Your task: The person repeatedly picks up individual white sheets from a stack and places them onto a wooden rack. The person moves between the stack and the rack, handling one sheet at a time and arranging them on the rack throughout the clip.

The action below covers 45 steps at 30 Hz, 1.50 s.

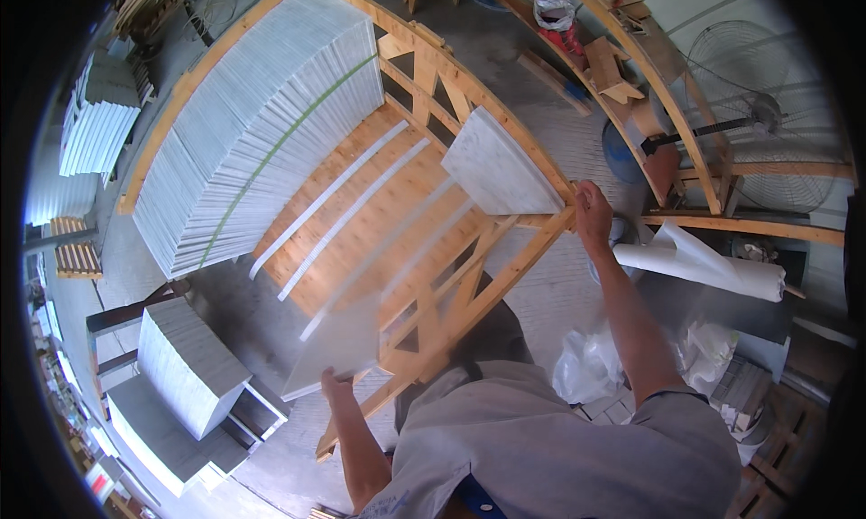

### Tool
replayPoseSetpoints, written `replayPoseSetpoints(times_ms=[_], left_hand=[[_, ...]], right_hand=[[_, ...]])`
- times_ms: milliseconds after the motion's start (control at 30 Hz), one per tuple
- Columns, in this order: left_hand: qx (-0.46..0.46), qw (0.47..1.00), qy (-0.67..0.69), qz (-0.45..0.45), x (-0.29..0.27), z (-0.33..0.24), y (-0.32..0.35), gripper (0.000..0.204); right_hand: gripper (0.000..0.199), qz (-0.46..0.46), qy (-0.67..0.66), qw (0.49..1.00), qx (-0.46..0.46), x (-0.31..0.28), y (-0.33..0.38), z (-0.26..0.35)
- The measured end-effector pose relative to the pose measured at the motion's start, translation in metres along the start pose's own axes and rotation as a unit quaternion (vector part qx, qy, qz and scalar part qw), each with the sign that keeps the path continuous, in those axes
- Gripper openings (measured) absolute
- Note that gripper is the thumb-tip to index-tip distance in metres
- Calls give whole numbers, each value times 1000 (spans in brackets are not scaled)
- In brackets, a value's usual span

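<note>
My left hand (338,384) is closed on the near edge of a pale grey stone tile (338,339), which is smeared by motion. This tile is tilted at the open left side of a wooden crate (510,262). My right hand (593,211) has its fingers curled at the crate's near right corner, against the frame. Just beside that corner, another grey-white tile (501,167) leans inside the crate. A long row of upright tiles (271,95) fills the crate's far left part, with a green strap (280,154) across it. White strips (338,190) lie over the plywood panel (361,212).
A block of stacked tiles (189,366) rests on a stand at the left. More tiles (99,127) stand at the far left. On the right are a white roll (713,271), clear plastic bags (586,366), a large fan (762,113) and another wooden frame (695,158).
</note>
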<state>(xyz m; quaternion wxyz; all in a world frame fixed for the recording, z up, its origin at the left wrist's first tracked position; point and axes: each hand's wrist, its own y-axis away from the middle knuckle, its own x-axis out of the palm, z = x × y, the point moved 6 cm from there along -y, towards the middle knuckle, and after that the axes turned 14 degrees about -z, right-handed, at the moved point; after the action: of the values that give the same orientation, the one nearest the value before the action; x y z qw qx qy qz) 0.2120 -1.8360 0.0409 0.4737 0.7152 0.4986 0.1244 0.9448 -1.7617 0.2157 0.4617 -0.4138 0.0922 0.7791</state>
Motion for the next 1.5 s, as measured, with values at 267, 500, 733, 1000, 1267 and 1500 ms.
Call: replayPoseSetpoints(times_ms=[267, 500, 733, 1000, 1267, 1500], left_hand=[[0, 994, -110, 7, 67, -7, 71, 49], [101, 949, -294, 62, 159, 21, 143, 34], [202, 885, -352, 229, 269, 74, 216, 21], [283, 809, -409, 314, 369, 133, 271, 26], [217, 858, -370, 283, 414, 195, 290, 27], [191, 851, -418, 253, 402, 216, 295, 34]], right_hand=[[33, 46, 93, 995, 3, 30, -30, -30], [37, 82, 119, 989, -17, 41, -40, -31], [35, 53, 115, 992, -12, 38, -41, -27], [29, 68, 133, 989, -6, 41, -42, -29], [27, 51, 134, 989, -23, 42, -44, -31], [24, 37, 131, 990, -45, 40, -45, -27]])
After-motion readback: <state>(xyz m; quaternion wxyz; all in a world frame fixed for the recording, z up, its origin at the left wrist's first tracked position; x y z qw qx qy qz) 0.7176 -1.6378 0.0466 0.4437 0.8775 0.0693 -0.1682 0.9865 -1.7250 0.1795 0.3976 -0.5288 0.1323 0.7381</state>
